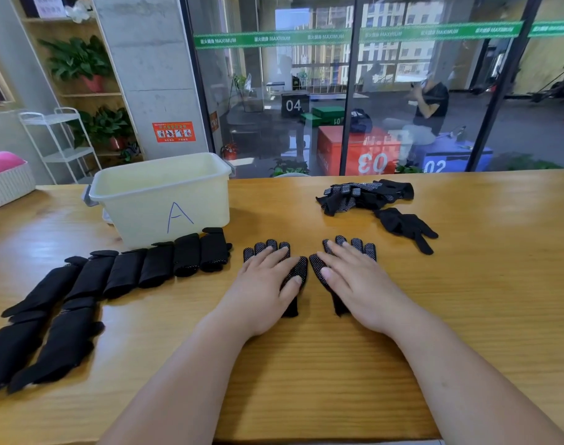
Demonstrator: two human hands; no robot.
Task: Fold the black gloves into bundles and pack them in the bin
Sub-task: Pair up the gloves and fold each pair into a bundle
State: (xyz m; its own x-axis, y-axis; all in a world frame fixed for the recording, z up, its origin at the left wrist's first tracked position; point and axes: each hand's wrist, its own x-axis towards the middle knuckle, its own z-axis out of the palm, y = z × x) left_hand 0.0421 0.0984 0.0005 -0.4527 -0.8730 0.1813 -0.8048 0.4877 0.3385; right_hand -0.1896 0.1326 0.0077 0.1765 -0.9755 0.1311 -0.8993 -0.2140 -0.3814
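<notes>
Two hands lie flat with straight fingers, gripping nothing. The left hand (264, 284) presses on the left glove (299, 268) and the right hand (354, 277) on the right glove (359, 244). These two black dotted gloves are spread side by side at the middle of the wooden table (306, 364), thumbs toward each other, with a thin strip of wood between them. Bare wood runs from the wrists to the near edge, and a wide free stretch opens to the right. One cream bin (161, 200), marked A, stands far left near the back edge. Just in front of it a row of folded bundles (158, 264) curves toward the near-left corner, about eight by my count, though the farthest merge together. One heap (364, 195) of unfolded gloves, too tangled to count, sits at the far right of centre. One loose glove (402, 226) lies just beside it, nearer the right hand.
</notes>
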